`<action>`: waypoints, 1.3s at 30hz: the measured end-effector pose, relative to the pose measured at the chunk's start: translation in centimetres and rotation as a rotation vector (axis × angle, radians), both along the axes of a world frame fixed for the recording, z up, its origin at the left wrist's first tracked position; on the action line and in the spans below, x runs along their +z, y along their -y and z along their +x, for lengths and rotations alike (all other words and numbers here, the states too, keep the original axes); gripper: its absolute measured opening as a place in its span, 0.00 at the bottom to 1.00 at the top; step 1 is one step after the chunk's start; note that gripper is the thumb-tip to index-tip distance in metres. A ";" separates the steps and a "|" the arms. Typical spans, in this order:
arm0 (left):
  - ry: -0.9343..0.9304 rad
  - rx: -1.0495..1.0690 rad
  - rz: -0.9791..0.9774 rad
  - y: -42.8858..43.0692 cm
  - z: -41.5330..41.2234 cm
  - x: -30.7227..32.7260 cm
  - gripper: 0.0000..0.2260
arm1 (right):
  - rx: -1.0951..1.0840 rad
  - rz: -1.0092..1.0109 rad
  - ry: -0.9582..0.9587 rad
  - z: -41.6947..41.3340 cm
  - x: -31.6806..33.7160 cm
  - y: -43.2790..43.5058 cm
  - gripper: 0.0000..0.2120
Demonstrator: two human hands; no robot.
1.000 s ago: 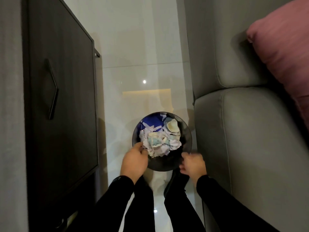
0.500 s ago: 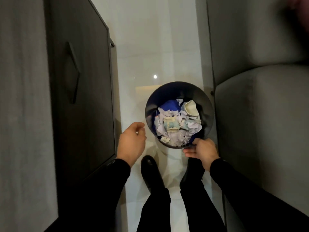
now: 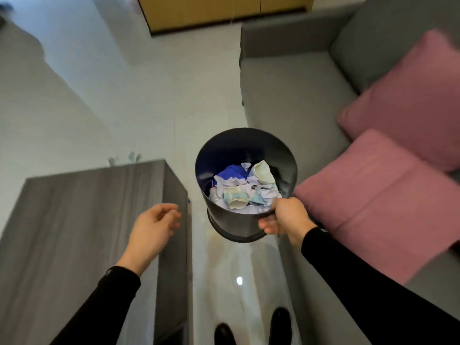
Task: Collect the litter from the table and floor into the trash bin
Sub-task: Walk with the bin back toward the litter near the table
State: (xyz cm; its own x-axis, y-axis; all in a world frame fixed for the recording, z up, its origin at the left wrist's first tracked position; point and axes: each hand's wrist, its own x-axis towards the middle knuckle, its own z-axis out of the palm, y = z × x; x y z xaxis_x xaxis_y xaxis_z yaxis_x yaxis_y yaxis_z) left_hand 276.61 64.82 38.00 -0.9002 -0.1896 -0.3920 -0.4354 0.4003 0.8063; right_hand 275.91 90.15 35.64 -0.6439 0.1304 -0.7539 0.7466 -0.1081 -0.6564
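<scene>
The trash bin [image 3: 245, 180], part-filled with crumpled paper [image 3: 245, 192], hangs tilted above the floor [image 3: 149, 95] between table [image 3: 74, 220] and sofa [image 3: 286, 95], its near rim pinched by the right hand [image 3: 283, 219], probably for carrying towards the scraps [image 3: 124, 158] beyond the table, while the left hand [image 3: 153, 230] floats loose and empty.

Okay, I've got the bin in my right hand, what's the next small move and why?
Probably carry the trash bin forward past the table toward the scraps on the floor beyond its far edge. The right hand grips the rim; the left hand is open and empty, ready to pick them up.
</scene>
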 end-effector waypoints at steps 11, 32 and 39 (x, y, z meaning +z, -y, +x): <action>-0.200 0.062 0.068 -1.2 -4.2 21.0 0.06 | 0.035 0.091 -0.258 -5.1 23.3 -5.5 0.16; -0.322 0.163 -0.013 3.8 -18.1 23.2 0.07 | 0.090 0.070 -0.310 -22.0 26.5 -1.9 0.17; -0.254 0.178 0.025 9.7 -31.2 22.2 0.07 | 0.110 0.094 -0.286 -35.2 25.9 4.1 0.20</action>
State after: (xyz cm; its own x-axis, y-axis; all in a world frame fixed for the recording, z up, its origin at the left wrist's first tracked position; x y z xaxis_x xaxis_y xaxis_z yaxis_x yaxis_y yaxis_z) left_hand 245.39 55.11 60.17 -0.9236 -0.3460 -0.1648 -0.2799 0.3151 0.9069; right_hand 240.68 86.05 61.55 -0.8420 0.1094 -0.5283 0.5344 0.0342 -0.8446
